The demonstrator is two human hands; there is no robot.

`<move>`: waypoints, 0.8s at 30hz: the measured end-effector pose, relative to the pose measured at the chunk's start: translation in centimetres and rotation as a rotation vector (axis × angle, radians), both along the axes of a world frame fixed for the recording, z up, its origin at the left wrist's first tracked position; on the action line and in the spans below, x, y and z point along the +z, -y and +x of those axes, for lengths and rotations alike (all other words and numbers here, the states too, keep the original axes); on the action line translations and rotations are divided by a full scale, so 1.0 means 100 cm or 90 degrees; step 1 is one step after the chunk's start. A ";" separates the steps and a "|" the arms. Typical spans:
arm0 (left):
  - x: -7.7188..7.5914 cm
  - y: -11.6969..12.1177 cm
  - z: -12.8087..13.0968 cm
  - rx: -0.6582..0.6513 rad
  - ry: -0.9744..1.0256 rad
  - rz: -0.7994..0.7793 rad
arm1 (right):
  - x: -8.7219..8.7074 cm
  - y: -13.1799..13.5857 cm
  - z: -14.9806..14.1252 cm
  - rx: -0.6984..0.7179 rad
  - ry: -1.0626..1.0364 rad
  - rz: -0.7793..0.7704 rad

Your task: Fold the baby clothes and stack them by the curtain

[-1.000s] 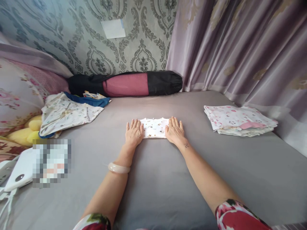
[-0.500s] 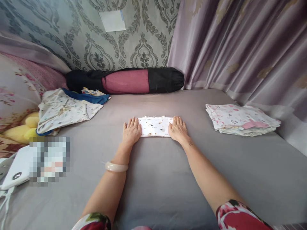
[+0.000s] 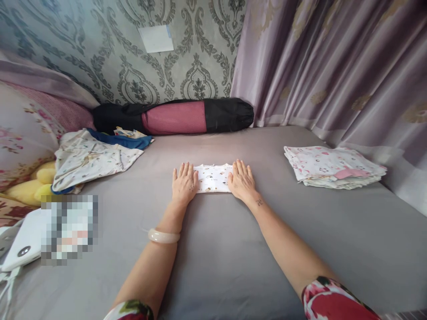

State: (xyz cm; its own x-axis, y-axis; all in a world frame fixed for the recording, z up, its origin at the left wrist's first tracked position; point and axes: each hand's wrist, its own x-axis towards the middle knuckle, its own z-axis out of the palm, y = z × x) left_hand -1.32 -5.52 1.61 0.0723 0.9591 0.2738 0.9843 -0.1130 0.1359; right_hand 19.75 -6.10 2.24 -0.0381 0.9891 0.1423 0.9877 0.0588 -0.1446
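We have the cloth [image 3: 214, 179], white with a small print and folded into a neat strip, lying flat on the grey bed [image 3: 213, 253] straight in front of us. Our left hand [image 3: 184, 185] lies palm down over its left end and our right hand [image 3: 243, 182] over its right end. The fingers of both are stretched out flat, pointing away from us with only slight gaps between them, and they rest on the cloth without closing round it; whether they press hard, we cannot tell. We judge it light and soft, thin enough to crease or slip out of its folds, and in no danger of breaking. The far edge looks a little uneven, the near one straighter. To lift it whole, we would do best to slide fingers under both short ends, thumbs on top, and keep the layers together; pinching one layer alone would likely open it. A folded stack [image 3: 333, 166] sits well apart on the right, a loose heap [image 3: 96, 158] on the left.
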 end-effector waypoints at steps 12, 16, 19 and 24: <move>-0.014 0.000 0.012 -0.075 -0.058 -0.054 | -0.005 0.001 -0.010 0.022 -0.014 -0.065; -0.012 0.001 0.011 -0.073 -0.058 -0.045 | -0.004 0.001 -0.010 0.021 -0.015 -0.064; -0.007 0.003 0.015 -0.073 -0.059 -0.017 | -0.002 0.003 -0.012 0.024 -0.024 -0.050; -0.001 0.008 0.028 -0.132 -0.036 0.008 | -0.004 0.006 -0.020 0.075 -0.045 -0.022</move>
State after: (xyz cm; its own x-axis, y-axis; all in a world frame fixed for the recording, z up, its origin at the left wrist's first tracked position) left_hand 1.51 -6.34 1.52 0.2840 0.9182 0.2760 0.9456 -0.3159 0.0780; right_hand 17.73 -6.66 1.87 -0.1448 0.9828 0.1150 0.9616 0.1672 -0.2175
